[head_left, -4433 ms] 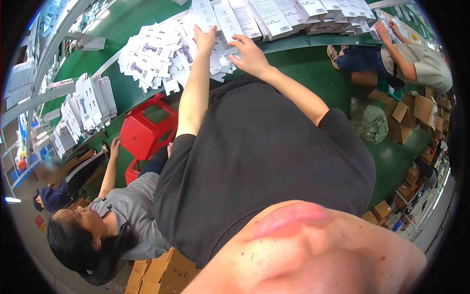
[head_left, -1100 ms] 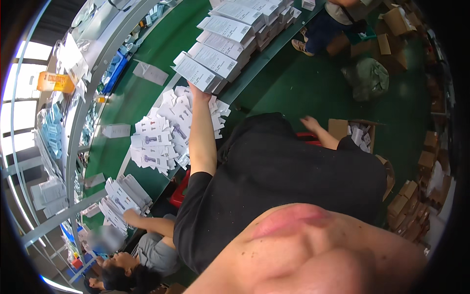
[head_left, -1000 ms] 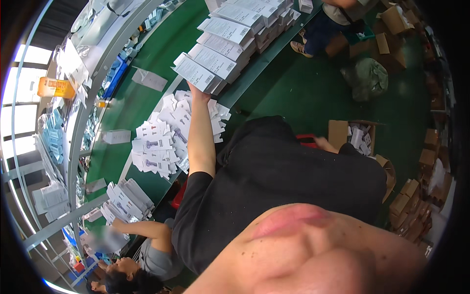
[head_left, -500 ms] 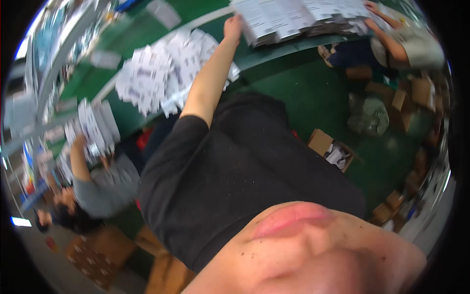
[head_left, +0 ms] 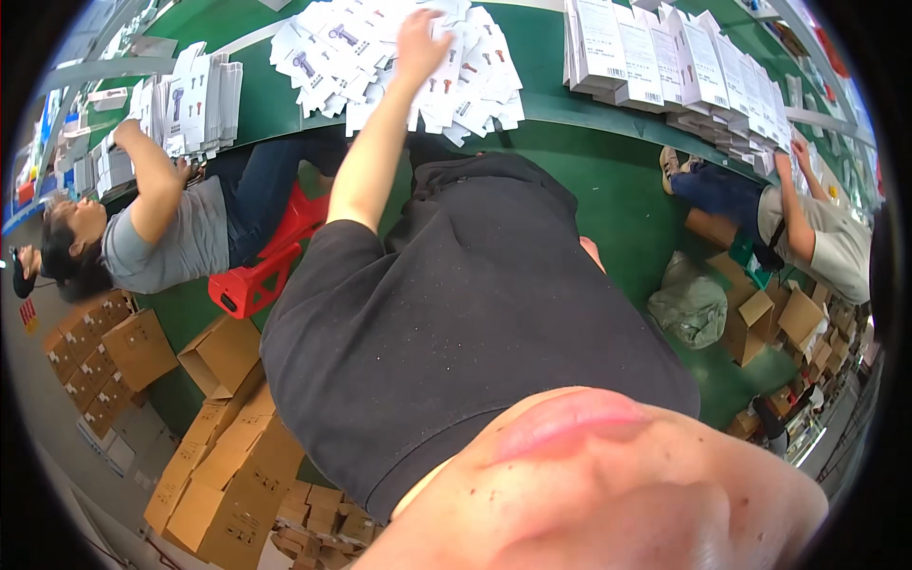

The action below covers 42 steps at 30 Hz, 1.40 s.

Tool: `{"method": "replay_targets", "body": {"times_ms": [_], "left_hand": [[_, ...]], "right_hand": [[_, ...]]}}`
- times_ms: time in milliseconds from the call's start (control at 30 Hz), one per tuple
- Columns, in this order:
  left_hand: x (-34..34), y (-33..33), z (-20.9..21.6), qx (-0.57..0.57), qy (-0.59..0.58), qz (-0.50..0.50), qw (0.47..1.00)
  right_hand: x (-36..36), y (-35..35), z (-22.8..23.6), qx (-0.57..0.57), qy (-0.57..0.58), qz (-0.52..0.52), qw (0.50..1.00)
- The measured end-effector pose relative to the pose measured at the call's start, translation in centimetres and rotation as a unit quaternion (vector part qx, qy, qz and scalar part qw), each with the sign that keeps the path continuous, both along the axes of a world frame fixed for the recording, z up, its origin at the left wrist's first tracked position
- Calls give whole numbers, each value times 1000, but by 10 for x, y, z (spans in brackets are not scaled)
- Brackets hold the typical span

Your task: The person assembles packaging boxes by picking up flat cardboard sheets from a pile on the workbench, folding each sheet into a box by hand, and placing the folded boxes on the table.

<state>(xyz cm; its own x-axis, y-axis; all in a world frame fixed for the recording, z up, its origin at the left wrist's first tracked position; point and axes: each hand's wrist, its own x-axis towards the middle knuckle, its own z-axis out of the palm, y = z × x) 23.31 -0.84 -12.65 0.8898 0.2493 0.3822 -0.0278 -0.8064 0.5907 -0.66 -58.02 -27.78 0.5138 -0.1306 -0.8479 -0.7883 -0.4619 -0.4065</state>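
Observation:
My left hand [head_left: 423, 47] reaches over a loose pile of flat white printed cartons [head_left: 332, 57], fingers apart and nothing visible in them. Whether its fingertips touch the cartons I cannot tell. The pile spreads over the green worktable [head_left: 538, 57] right in front of me. Of my right hand [head_left: 591, 253] only a sliver of skin shows beside my right hip; my dark shirt hides the rest. Rows of made-up white boxes [head_left: 655, 57] stand to the right of the pile.
On the left a co-worker in grey [head_left: 171, 228] sits on a red stool [head_left: 249, 285] by upright cartons [head_left: 195, 104]. A co-worker in a light shirt [head_left: 817, 228] is at the right. Brown cardboard boxes [head_left: 228, 465] and a greenish plastic bag [head_left: 689, 304] lie behind.
My left hand has left the near edge of the stacked boxes and is now over the pile of flat cartons. The whole view has turned and is sharper.

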Motion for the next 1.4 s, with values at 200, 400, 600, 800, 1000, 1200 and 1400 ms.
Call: {"method": "replay_targets", "body": {"times_ms": [200, 400, 600, 800, 1000, 1200, 1400], "left_hand": [[-64, 85, -36, 169, 141, 141, 965], [-101, 67, -5, 118, 219, 21, 968], [-124, -10, 141, 199, -20, 111, 974], [-142, -60, 218, -223, -12, 35, 974], [-135, -26, 215, -437, 153, -73, 883], [-123, -15, 192, -186, 232, 21, 955], [-109, -60, 193, -515, -135, -194, 824]], "right_hand": [[93, 34, -5, 11, -90, 189, 978], [181, 176, 124, -225, -157, 581, 766], [224, 276, 242, 101, -339, 543, 761], [227, 342, 302, 93, -668, 392, 626], [214, 347, 284, 122, -710, 404, 563], [201, 333, 277, 225, -699, 319, 599], [202, 312, 324, 356, -523, 225, 741]]}}
